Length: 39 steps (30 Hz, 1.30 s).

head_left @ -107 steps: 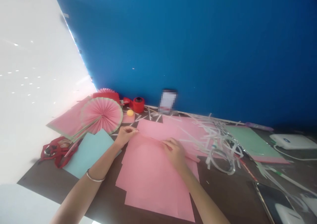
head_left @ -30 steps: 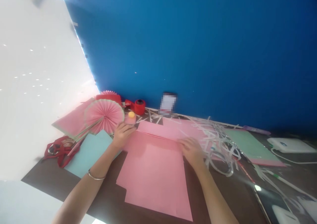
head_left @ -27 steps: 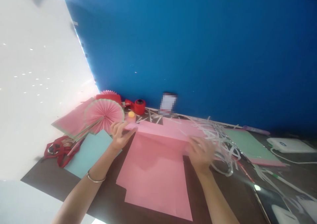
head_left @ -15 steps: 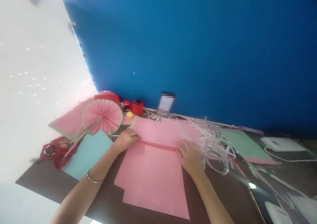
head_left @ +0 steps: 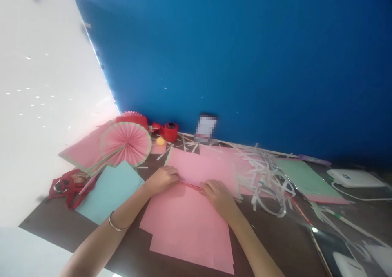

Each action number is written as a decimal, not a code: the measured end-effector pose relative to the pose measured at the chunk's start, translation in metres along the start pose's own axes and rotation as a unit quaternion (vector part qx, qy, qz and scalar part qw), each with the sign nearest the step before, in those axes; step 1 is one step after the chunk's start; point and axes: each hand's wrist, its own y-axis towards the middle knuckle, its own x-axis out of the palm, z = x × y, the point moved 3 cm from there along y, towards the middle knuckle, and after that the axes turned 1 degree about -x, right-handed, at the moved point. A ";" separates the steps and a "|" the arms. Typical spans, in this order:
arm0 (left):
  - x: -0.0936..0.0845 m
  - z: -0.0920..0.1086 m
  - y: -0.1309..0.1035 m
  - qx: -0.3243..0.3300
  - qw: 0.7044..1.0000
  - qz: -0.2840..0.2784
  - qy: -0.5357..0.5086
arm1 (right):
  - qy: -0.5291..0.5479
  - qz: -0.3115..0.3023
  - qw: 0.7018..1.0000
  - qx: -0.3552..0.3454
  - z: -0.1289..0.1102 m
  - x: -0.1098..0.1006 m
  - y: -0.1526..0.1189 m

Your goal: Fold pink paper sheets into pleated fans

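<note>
Left grip [head_left: 162, 180] and right grip [head_left: 219, 197] hold pink paper [head_left: 202, 167] by its near edge.

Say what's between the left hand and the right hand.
In the head view, the folded edge of the pink paper spans the gap between the left hand and right hand; no other object shows there.

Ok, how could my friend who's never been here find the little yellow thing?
Find the big blue wall, then the table below it. Near the wall stands a red cylinder; just left of that, beyond the left hand, is the small, rounded yellow thing. Its neighbours are red, pink or white; it alone is yellow.
</note>
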 end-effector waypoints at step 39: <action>-0.014 -0.034 -0.010 -0.255 0.965 0.016 0.052 | 0.037 -0.109 0.971 0.209 0.021 -0.010 0.023</action>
